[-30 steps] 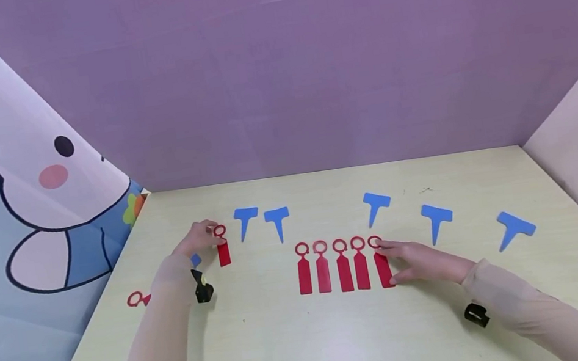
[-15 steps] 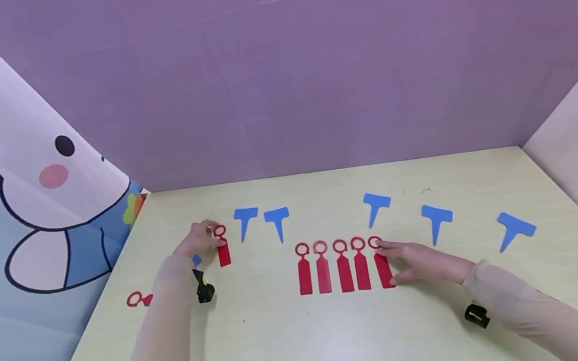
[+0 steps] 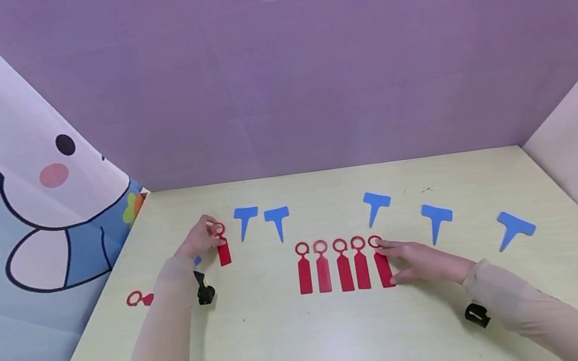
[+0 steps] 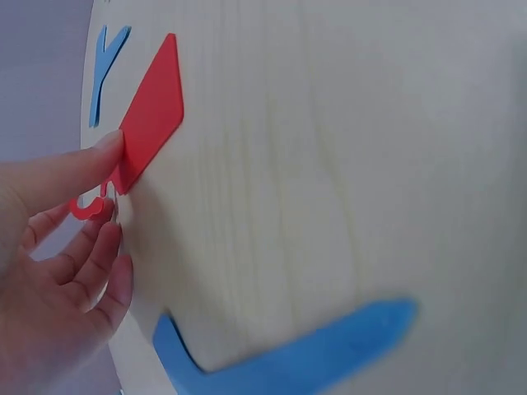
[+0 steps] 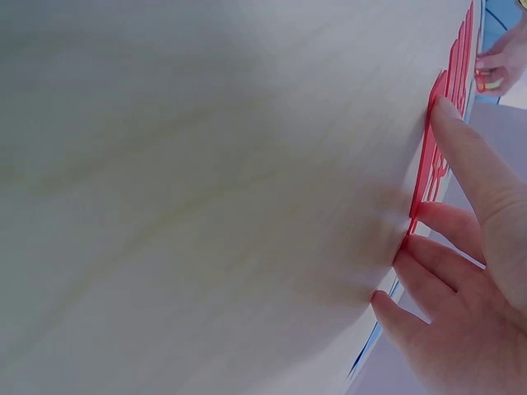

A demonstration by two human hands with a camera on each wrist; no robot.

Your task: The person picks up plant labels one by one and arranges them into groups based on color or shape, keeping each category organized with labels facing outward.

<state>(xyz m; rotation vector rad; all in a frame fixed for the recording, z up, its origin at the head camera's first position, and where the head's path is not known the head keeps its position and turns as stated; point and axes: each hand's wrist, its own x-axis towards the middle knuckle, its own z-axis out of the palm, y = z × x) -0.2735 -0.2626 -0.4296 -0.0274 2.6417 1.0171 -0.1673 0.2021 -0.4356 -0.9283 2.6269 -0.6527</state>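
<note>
Near the table's back left, my left hand [image 3: 199, 237] pinches a red tag [image 3: 224, 254] with a ring top. Its thumb lies across the tag near the neck in the left wrist view, with the fingers behind the ring. Five-in-a-row is too many to number: several red tags [image 3: 345, 274] lie side by side mid-table, rings pointing away. At the row's right end, my right hand [image 3: 417, 261] touches a slightly slanted red tag [image 3: 383, 270]. Its fingers are at the ring and its thumb at the lower end, fairly straight in the right wrist view.
Blue T-shaped tags lie along the back: two left of centre [image 3: 278, 221], others towards the right [image 3: 437, 219]. Another blue piece [image 4: 272, 370] is partly under the left wrist. A red tag [image 3: 135, 298] is mostly covered by the left sleeve. A purple wall [image 3: 308, 79] bounds the back.
My left hand has shifted very slightly away with the red tag in its pinch, and its wrist covers more of the blue piece. The right hand has stayed in place.
</note>
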